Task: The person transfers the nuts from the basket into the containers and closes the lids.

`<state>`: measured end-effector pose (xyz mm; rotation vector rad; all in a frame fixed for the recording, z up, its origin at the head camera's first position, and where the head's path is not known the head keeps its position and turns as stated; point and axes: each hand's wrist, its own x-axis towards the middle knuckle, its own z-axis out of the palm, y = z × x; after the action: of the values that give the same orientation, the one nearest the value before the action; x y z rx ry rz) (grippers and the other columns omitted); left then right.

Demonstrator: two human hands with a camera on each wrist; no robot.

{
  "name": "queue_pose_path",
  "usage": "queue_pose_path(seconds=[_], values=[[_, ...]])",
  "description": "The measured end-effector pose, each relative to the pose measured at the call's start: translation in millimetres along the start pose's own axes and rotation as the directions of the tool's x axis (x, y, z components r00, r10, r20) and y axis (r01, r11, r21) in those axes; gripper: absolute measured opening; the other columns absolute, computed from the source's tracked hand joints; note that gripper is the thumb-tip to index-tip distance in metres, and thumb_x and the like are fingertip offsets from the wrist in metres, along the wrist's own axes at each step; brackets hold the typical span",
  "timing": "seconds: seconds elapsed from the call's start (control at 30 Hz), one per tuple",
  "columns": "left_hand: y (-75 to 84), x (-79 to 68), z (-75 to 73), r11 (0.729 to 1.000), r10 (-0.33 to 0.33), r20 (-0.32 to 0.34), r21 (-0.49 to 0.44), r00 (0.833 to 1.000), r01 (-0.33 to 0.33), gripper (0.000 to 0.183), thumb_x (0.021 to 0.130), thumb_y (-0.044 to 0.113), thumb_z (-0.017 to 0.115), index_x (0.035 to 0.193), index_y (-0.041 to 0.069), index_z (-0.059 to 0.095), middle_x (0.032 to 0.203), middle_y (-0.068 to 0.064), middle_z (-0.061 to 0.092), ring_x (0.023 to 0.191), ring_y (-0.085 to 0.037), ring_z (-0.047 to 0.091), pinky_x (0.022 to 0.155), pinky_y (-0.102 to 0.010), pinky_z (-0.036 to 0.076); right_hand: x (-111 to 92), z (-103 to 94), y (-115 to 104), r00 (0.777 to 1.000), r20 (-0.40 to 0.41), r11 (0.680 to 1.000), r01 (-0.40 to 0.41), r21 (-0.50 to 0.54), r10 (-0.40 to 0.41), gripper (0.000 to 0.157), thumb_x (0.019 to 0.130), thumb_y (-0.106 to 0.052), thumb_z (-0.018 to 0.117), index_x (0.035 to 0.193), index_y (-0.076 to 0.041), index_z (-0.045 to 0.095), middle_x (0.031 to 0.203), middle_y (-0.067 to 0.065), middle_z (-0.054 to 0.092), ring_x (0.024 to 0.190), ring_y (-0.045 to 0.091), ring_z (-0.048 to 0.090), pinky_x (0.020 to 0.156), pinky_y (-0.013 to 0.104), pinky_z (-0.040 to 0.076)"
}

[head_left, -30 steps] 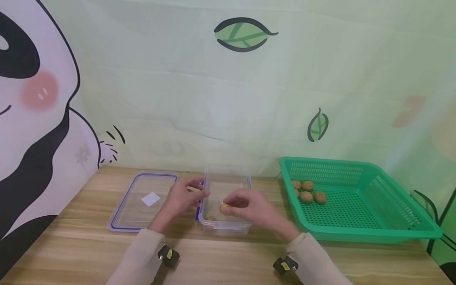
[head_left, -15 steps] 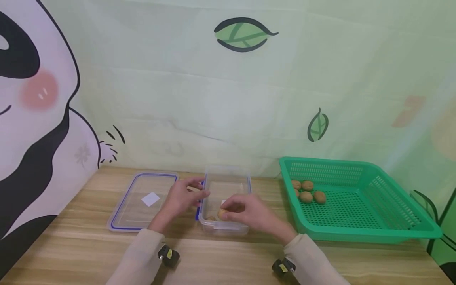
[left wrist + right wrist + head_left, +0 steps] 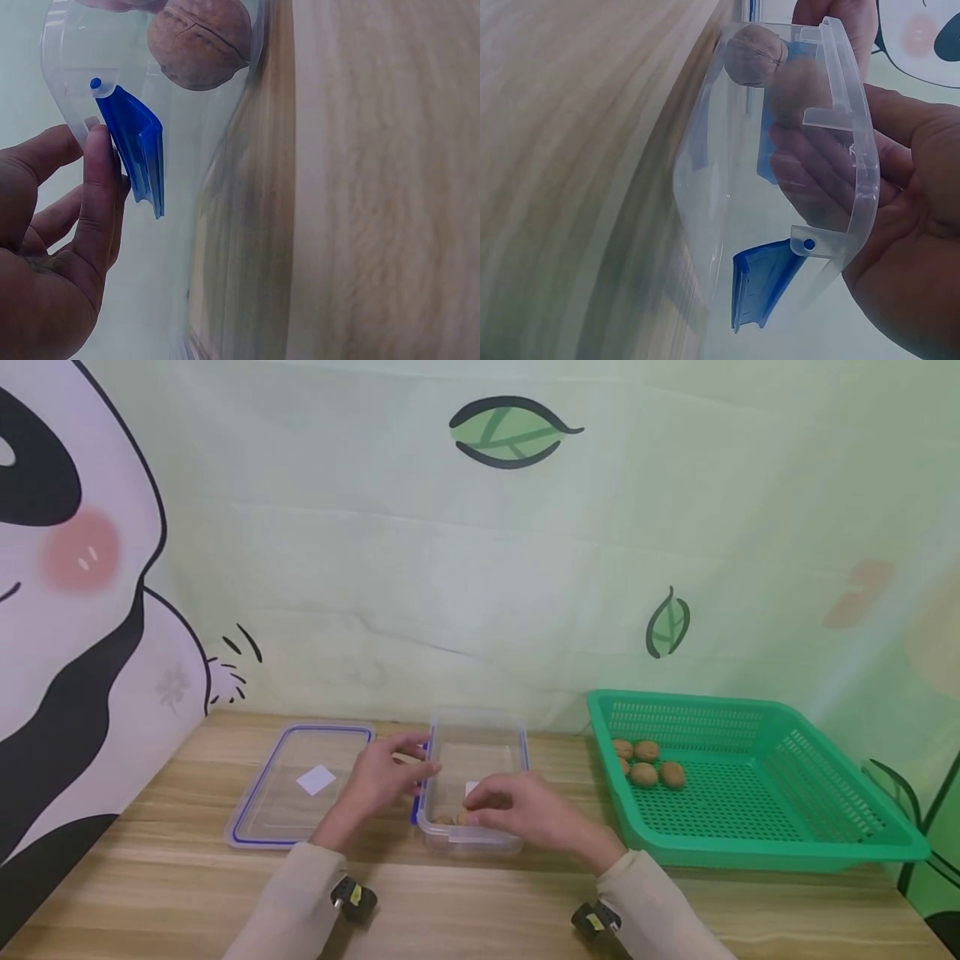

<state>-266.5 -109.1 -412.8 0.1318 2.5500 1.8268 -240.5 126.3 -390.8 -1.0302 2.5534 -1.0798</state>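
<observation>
A clear plastic storage box (image 3: 480, 837) with blue latches stands on the table. My left hand (image 3: 386, 772) holds its left rim, thumb over the edge and fingers outside beside the blue latch (image 3: 139, 142). My right hand (image 3: 525, 810) reaches down inside the front of the box and pinches a walnut (image 3: 462, 818) between thumb and fingers, low near the front wall. Beside it, in the front left corner, lies another walnut (image 3: 751, 56). The right fingers (image 3: 817, 165) show through the clear wall in the right wrist view.
On the left lies the box's clear lid (image 3: 262, 810) with a blue seal and a white label (image 3: 317, 780). A green plastic basket (image 3: 750, 847) on the right holds several walnuts (image 3: 643, 775) at its left side. A printed cloth (image 3: 480, 568) hangs behind the table.
My right hand has lowered the walnut toward the box's floor and shifted slightly left and nearer, beside the other walnut. The left hand has stayed at the rim.
</observation>
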Motion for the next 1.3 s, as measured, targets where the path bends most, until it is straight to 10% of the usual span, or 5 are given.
queue_pose_path(seconds=[0.77,1.3], values=[[0.1,1.0,-1.2,1.000,0.012,0.005,-0.013,1.000,-0.011,0.050,0.083,0.010,0.077,0.129,0.004,0.060,0.110,-0.016,0.064,0.068,-0.021,0.067,0.064,-0.037,0.061,-0.4,-3.7,-2.6,0.998,-0.056,0.999,-0.002,0.055,0.005,0.022,0.089,-0.020,0.072,0.107,-0.006,0.071,0.103,0.006,0.071,0.093,0.009,0.065,0.086,0.027,0.054],[0.1,1.2,0.3,1.000,-0.006,-0.007,-0.003,1.000,0.006,0.050,0.082,0.013,0.078,0.128,0.006,0.061,0.108,-0.013,0.065,0.068,-0.021,0.068,0.061,-0.033,0.061,-15.6,-50.8,-27.8,0.983,-0.182,0.999,0.034,-0.010,-0.036,0.023,0.089,-0.031,0.071,0.110,-0.019,0.070,0.105,-0.010,0.069,0.096,0.005,0.065,0.088,0.028,0.054]])
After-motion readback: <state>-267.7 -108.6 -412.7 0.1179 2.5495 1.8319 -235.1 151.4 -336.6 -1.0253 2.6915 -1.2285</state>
